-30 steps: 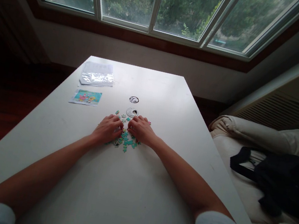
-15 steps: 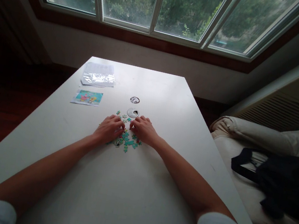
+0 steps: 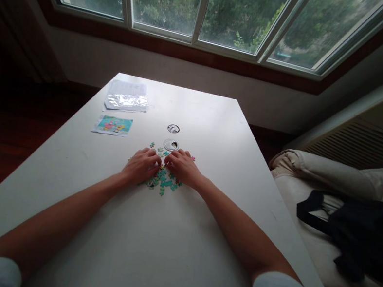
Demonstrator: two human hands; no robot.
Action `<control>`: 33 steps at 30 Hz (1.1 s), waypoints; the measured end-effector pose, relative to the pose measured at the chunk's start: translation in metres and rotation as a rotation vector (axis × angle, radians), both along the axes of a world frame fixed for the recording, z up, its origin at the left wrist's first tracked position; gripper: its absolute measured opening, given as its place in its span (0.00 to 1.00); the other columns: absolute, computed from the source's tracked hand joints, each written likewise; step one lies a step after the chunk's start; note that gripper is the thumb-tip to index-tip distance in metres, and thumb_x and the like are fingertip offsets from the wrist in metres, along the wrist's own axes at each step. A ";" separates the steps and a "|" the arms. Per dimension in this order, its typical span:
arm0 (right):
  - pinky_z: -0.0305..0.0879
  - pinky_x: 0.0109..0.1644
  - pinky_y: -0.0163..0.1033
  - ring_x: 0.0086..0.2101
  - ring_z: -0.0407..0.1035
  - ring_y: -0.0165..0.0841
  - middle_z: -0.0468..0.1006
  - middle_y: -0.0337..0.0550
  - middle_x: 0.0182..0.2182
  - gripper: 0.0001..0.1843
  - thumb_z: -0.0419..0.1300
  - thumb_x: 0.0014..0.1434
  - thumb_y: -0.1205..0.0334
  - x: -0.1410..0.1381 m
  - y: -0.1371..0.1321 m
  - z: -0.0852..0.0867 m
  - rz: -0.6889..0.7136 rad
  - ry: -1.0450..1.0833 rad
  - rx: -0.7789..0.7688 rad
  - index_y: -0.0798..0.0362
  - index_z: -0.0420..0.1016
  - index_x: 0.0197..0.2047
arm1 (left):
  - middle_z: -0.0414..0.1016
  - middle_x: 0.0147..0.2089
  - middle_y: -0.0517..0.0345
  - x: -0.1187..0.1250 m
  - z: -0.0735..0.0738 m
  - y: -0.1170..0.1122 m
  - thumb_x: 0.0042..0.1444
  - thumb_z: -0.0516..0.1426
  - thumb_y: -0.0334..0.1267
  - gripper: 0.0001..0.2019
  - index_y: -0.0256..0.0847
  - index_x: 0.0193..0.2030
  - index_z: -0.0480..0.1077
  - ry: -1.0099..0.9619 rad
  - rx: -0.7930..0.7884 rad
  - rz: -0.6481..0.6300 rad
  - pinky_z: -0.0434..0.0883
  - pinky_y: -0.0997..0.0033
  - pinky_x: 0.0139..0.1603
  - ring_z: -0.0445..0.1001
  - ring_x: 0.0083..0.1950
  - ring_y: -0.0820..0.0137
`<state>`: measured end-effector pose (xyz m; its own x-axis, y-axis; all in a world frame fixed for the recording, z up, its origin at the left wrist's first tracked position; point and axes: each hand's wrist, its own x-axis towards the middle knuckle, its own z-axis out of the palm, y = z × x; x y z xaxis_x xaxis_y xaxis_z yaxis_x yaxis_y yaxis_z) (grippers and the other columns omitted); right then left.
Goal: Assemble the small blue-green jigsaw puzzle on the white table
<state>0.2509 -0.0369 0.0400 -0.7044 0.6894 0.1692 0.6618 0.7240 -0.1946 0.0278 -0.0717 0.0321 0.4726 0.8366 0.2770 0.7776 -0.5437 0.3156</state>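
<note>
A small pile of teal jigsaw pieces (image 3: 165, 183) lies in the middle of the white table (image 3: 143, 249). My left hand (image 3: 141, 165) rests on the pile's left side, fingers curled down onto the pieces. On the right side sits my right hand (image 3: 182, 166), fingers bent the same way. The fingertips of both hands nearly meet over the pile, pinched on pieces too small to tell apart. Both forearms lie stretched along the table.
A colourful picture card (image 3: 113, 125) and a clear plastic bag on paper (image 3: 126, 96) lie at the table's far left. Two round cable holes (image 3: 173, 128) sit beyond the pile. A black bag (image 3: 364, 236) lies on a pale sofa (image 3: 320, 169) to the right. Windows stand ahead.
Both hands stay on the pile; their fingertips have shifted slightly closer together. Nothing else has moved.
</note>
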 end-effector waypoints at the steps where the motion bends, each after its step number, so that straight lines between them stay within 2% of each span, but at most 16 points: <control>1: 0.52 0.53 0.43 0.49 0.62 0.40 0.75 0.45 0.46 0.07 0.57 0.69 0.61 -0.001 0.001 -0.001 0.003 0.005 -0.002 0.48 0.76 0.46 | 0.73 0.43 0.53 0.000 0.000 0.000 0.62 0.57 0.38 0.05 0.46 0.42 0.75 0.000 -0.001 0.000 0.68 0.57 0.53 0.69 0.50 0.60; 13: 0.53 0.53 0.43 0.48 0.62 0.39 0.76 0.45 0.44 0.07 0.59 0.68 0.59 -0.001 0.009 -0.017 0.040 0.109 0.039 0.46 0.79 0.45 | 0.73 0.41 0.53 0.000 -0.004 0.002 0.62 0.58 0.39 0.05 0.45 0.41 0.76 -0.013 0.003 0.006 0.68 0.58 0.53 0.69 0.49 0.60; 26: 0.53 0.51 0.44 0.47 0.63 0.39 0.78 0.46 0.42 0.08 0.59 0.69 0.59 -0.001 0.006 -0.015 0.115 0.154 0.095 0.47 0.79 0.42 | 0.74 0.41 0.53 0.000 -0.004 0.002 0.62 0.59 0.40 0.06 0.44 0.41 0.76 -0.018 -0.007 0.013 0.67 0.59 0.53 0.69 0.49 0.61; 33: 0.54 0.51 0.44 0.46 0.66 0.37 0.80 0.44 0.41 0.09 0.58 0.68 0.66 0.001 0.007 -0.015 0.129 0.205 0.079 0.48 0.80 0.42 | 0.74 0.41 0.53 -0.001 -0.001 0.001 0.62 0.59 0.41 0.06 0.44 0.41 0.76 -0.020 -0.014 0.016 0.67 0.59 0.52 0.69 0.47 0.61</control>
<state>0.2517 -0.0301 0.0247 -0.7313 0.5748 0.3670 0.5153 0.8183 -0.2547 0.0269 -0.0704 0.0306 0.4539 0.8476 0.2747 0.7795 -0.5271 0.3384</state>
